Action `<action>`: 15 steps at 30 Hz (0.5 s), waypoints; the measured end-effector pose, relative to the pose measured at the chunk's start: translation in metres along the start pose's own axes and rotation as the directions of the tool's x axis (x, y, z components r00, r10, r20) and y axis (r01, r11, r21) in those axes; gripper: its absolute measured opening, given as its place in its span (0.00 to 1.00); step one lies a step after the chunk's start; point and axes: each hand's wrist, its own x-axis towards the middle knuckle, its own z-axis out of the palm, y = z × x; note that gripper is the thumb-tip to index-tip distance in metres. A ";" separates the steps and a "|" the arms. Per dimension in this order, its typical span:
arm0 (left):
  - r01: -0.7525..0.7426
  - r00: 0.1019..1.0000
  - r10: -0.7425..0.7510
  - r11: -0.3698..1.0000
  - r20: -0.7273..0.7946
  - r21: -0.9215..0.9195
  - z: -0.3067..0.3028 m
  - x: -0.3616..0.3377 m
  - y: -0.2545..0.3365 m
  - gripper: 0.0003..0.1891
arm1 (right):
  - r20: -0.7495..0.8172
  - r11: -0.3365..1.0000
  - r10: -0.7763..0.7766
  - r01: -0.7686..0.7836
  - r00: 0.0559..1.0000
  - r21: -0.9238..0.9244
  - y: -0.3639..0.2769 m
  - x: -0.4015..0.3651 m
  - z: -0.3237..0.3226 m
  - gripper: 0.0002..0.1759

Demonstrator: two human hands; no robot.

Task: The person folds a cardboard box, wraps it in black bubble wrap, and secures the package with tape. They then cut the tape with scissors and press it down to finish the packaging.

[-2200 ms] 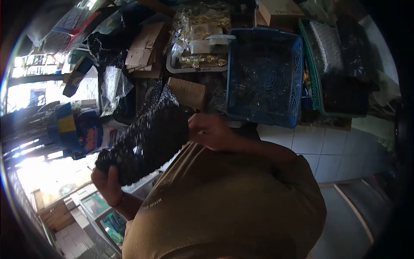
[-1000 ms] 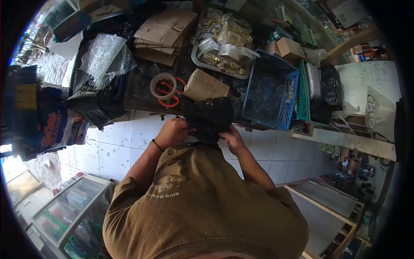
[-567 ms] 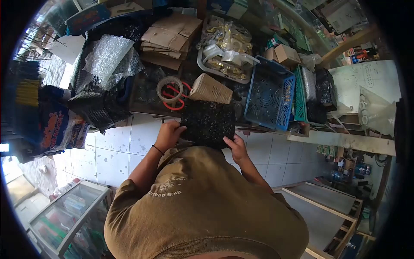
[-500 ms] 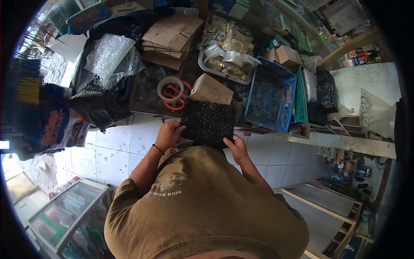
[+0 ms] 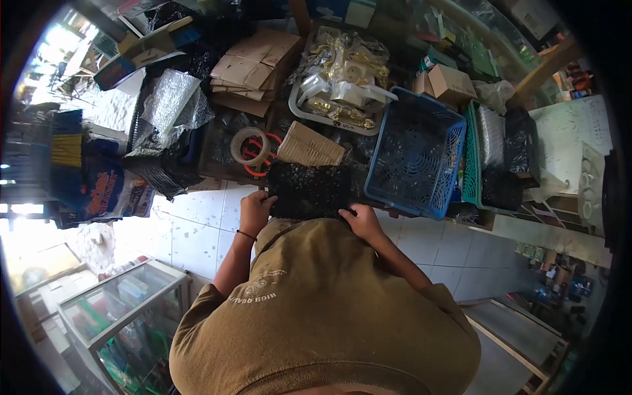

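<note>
A black, bubbly-textured wrapped sheet or package [image 5: 309, 191] lies at the table's front edge, close against my body. My left hand [image 5: 255, 212] pinches its left lower corner between thumb and fingers. The lower right corner is held by my right hand [image 5: 359, 220], with the fingers partly hidden beneath it. Just beyond the package rests a piece of corrugated cardboard [image 5: 309, 145]. A roll of clear tape [image 5: 249, 146] sits on red-handled scissors [image 5: 268, 158] to the left of the cardboard.
A white tray [image 5: 299, 112] of bagged metal parts stands behind the cardboard. At right are a blue basket [image 5: 411, 151] and a green basket [image 5: 471, 158]. Folded cardboard [image 5: 253, 62] and bubble wrap [image 5: 170, 99] lie at left. A glass case [image 5: 125, 296] stands at lower left.
The camera view has shifted. The package appears slightly flatter and closer to the table edge, with both hands still on its lower corners.
</note>
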 end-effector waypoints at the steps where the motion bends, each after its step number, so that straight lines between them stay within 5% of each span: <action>1: 0.044 0.999 -0.044 0.999 0.017 0.006 0.002 -0.002 0.005 0.12 | 0.051 0.999 0.004 -0.002 0.999 -0.034 0.001 0.002 -0.005 0.21; 5: 0.028 1.000 -0.029 0.994 0.007 0.110 0.010 -0.005 0.017 0.13 | 0.106 0.984 -0.045 0.026 0.993 0.177 0.015 0.009 -0.012 0.21; 8: -0.047 0.999 0.047 0.996 -0.004 -0.071 0.019 -0.004 0.023 0.13 | 0.131 0.992 -0.081 0.067 0.988 0.104 0.038 0.012 -0.006 0.20; 11: 0.177 0.978 -0.165 0.980 0.130 -0.088 0.026 -0.009 0.036 0.13 | 0.106 0.986 -0.117 0.102 0.987 0.135 0.040 0.013 -0.012 0.20; 13: 0.318 0.948 -0.286 0.876 0.142 -0.362 0.032 -0.012 0.040 0.14 | 0.323 0.999 -0.037 0.030 0.946 0.027 0.035 0.016 -0.024 0.18; 15: 0.267 0.964 -0.249 0.893 0.097 -0.361 0.028 -0.012 0.036 0.15 | 0.314 0.995 -0.079 0.056 0.946 0.081 0.043 0.004 -0.028 0.19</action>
